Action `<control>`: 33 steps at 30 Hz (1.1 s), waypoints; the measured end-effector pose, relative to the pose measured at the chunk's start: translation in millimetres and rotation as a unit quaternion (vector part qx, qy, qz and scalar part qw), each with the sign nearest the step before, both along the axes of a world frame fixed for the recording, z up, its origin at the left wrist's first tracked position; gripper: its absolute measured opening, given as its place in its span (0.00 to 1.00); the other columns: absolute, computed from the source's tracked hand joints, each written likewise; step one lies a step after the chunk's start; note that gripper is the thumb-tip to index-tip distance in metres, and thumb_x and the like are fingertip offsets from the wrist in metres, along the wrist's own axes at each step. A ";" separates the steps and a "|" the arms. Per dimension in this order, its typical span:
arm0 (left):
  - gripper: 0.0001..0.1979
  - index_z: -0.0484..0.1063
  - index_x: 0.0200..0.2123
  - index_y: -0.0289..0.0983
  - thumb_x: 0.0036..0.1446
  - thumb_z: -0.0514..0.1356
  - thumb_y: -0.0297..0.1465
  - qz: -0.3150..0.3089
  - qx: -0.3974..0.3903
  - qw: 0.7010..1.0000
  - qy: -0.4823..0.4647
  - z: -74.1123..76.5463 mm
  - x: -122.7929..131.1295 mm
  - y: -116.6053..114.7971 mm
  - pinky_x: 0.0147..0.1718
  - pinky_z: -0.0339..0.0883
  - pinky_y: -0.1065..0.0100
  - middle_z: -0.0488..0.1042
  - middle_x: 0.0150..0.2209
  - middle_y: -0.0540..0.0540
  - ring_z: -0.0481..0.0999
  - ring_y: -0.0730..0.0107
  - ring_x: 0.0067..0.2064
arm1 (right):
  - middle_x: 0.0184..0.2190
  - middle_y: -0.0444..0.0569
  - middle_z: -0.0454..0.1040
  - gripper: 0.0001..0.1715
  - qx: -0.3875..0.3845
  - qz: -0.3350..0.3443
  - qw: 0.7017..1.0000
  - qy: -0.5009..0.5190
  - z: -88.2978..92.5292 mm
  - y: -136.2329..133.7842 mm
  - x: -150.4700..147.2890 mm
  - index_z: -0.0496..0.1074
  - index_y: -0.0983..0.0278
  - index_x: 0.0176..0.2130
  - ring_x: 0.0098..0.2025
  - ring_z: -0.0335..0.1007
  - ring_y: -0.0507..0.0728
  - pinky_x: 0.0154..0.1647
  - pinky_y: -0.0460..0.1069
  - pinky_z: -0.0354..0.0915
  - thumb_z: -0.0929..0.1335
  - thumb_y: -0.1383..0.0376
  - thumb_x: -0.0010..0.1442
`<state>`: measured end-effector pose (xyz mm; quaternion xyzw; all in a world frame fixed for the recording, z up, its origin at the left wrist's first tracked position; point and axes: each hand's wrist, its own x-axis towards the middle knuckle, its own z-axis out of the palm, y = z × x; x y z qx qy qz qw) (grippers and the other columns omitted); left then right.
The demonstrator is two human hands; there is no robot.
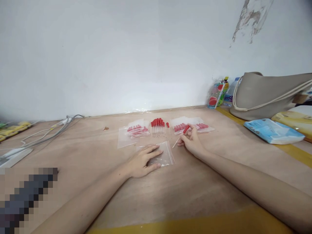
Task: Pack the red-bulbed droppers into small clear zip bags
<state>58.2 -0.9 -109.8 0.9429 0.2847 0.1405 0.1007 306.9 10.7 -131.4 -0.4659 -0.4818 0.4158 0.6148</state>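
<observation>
— What pose is this?
— Two bare arms reach forward: left forearm point(97, 192) from lower left, right forearm point(243, 174) from lower right.
— And the hands?
— Left hand point(140, 162) palm down, fingers spread; right hand point(193, 142) turned inward, fingers pinched.

Place is looking like an improvised packing station, home or small workshop, unclear which. Wood-toned bench point(136, 204) is butting up against a plain white wall point(109, 58), which is showing a peeling patch point(253, 19). Yellow tape point(294, 155) is running along the bench's right side and near edge. Red-topped tubes point(158, 123) are lying in a row between stacks of filled zip bags point(137, 131), suggesting small-batch packing. Personal stuff is sharing the bench: grey bag point(273, 94), blue soft pack point(270, 130), drink bottles point(221, 94). Loose cables point(69, 122) are trailing across the left end.
</observation>
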 end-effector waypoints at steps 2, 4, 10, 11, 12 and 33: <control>0.25 0.57 0.58 0.46 0.58 0.53 0.42 0.002 -0.001 1.000 0.001 -0.3 0.3 0.0 0.56 0.54 0.51 0.55 0.61 0.43 0.55 0.56 0.61 | 0.26 0.37 0.63 0.42 0.008 -0.014 1.000 -0.007 -1.1 0.7 -2.4 0.42 0.59 0.55 0.22 0.68 0.50 0.25 0.49 0.71 0.67 0.61 0.47; 0.25 0.57 0.58 0.45 0.58 0.53 0.42 0.003 -0.002 1.000 0.004 -1.0 0.7 0.7 0.56 0.53 0.51 0.54 0.61 0.43 0.55 0.56 0.61 | 0.25 0.37 0.63 0.40 0.011 -0.022 1.000 -0.017 -1.9 0.7 -3.6 0.44 0.59 0.53 0.22 0.68 0.50 0.25 0.48 0.71 0.67 0.60 0.47; 0.25 0.57 0.58 0.45 0.58 0.52 0.43 0.009 -0.004 1.000 0.007 -2.4 2.0 1.3 0.56 0.52 0.51 0.54 0.61 0.43 0.54 0.56 0.61 | 0.24 0.36 0.64 0.37 0.010 -0.009 1.000 -0.016 -2.0 -3.5 -4.9 0.45 0.58 0.49 0.23 0.68 0.50 0.25 0.48 0.71 0.69 0.59 0.47; 0.25 0.57 0.58 0.45 0.58 0.52 0.44 0.010 -0.005 1.000 0.007 -2.3 2.2 0.9 0.56 0.52 0.51 0.55 0.61 0.43 0.55 0.56 0.61 | 0.23 0.36 0.64 0.36 0.008 -0.007 1.000 -0.013 -1.4 -5.0 -5.8 0.46 0.58 0.48 0.23 0.69 0.51 0.26 0.49 0.71 0.69 0.59 0.47; 0.25 0.57 0.58 0.45 0.58 0.52 0.44 0.013 -0.005 1.000 0.006 -2.1 2.6 0.3 0.56 0.52 0.51 0.55 0.61 0.43 0.55 0.56 0.61 | 0.23 0.35 0.64 0.35 0.005 -0.004 1.000 -0.009 -0.8 -6.8 -6.9 0.46 0.58 0.47 0.23 0.69 0.51 0.26 0.49 0.71 0.69 0.58 0.46; 0.27 0.49 0.61 0.39 0.61 0.49 0.41 0.023 -0.028 0.999 -0.022 2.3 6.0 -3.7 0.54 0.57 0.56 0.59 0.57 0.41 0.60 0.58 0.57 | 0.35 0.44 0.69 0.15 -0.007 0.380 0.925 -0.026 15.9 -22.9 1.3 0.59 0.62 0.34 0.33 0.68 0.49 0.38 0.50 0.64 0.69 0.59 0.52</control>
